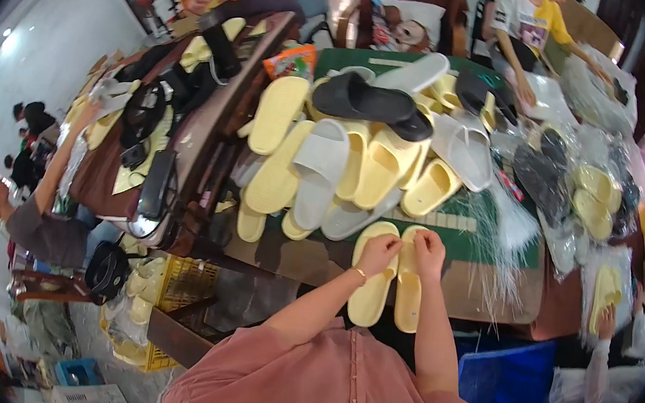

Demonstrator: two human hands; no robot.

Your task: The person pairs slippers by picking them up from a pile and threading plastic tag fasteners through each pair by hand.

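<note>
A pair of pale yellow slide slippers lies side by side, toes away from me, the left slipper (366,300) and the right slipper (408,300) reaching past the table's near edge. My left hand (379,253) is closed in a pinch over the left slipper's strap area. Beside it, my right hand (429,253) is likewise pinched at the right slipper's strap. Whatever is between the fingertips is too small to make out. Just beyond is a heap of slippers: yellow slides (383,169), a grey slide (318,173) and a black slide (366,99).
A bundle of thin clear plastic strands (512,223) lies on the green table mat (456,247), right of my hands. Bagged slippers (597,201) pile up farther right. A blue bin (504,389) stands below the edge, a yellow crate (184,285) at lower left. Several people work around.
</note>
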